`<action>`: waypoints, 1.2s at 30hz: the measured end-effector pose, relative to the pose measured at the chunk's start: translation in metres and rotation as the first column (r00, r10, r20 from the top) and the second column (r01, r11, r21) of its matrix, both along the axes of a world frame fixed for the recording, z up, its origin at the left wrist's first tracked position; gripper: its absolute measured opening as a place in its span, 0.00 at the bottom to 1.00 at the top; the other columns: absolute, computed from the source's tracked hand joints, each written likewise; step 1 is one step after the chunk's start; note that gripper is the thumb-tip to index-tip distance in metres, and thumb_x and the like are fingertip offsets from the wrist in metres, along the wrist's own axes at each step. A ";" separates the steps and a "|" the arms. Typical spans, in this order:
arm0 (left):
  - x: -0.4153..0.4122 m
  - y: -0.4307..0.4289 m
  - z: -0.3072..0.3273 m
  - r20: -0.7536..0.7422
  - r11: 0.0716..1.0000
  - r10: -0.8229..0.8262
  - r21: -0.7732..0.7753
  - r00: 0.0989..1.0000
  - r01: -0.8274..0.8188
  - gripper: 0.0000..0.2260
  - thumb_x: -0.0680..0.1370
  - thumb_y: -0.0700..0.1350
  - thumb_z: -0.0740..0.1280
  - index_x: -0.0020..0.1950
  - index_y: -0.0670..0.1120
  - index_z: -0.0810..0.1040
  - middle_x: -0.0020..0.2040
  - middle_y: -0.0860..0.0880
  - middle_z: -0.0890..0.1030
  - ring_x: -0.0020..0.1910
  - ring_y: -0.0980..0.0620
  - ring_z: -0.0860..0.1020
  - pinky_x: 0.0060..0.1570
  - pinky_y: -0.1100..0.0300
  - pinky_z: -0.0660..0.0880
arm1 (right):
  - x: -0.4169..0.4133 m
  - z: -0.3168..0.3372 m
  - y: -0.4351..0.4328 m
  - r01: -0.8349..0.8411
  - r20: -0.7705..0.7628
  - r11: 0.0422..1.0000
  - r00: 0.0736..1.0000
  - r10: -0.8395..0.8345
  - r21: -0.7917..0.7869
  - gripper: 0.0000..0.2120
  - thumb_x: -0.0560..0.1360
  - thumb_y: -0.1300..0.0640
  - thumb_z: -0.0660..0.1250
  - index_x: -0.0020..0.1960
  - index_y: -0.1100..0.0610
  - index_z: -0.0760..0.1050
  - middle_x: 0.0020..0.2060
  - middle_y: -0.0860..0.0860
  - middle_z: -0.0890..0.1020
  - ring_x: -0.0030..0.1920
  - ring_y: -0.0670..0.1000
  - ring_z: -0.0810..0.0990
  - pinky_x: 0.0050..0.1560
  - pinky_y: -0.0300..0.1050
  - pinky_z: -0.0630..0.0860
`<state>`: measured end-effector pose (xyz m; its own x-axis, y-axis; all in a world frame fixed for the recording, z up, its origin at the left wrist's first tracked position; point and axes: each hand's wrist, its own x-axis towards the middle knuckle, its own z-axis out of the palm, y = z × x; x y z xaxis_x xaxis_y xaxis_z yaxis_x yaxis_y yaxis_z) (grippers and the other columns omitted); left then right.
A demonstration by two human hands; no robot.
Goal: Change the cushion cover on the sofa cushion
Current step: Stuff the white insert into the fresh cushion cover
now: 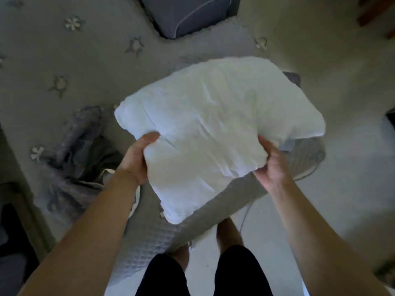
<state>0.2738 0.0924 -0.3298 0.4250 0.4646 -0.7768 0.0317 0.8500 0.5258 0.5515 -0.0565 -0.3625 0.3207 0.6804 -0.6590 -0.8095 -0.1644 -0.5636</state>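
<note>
Bare white cushion (213, 129), both hands gripping near edge, long axis diagonal

Grey cover (299, 159) mostly hidden under cushion (213, 129), whole frame blurred

white cushion (213, 124), grey quilted cover (149, 242), star-patterned rug (85, 60)
</note>
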 end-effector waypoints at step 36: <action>0.056 -0.046 -0.181 -0.900 0.488 -0.180 0.269 0.398 0.830 0.31 0.79 0.67 0.47 0.57 0.45 0.77 0.59 0.41 0.78 0.56 0.40 0.76 0.59 0.49 0.73 | -0.002 -0.129 0.014 0.018 0.297 0.354 -0.502 0.812 -0.935 0.30 0.77 0.38 0.61 0.75 0.52 0.66 0.70 0.64 0.68 0.72 0.64 0.63 0.76 0.65 0.49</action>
<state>0.3299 0.0467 -0.5105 0.2513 0.8137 -0.5241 0.9237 -0.0400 0.3809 0.5494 -0.0426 -0.4918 0.4216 0.8068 -0.4140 0.8906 -0.4544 0.0214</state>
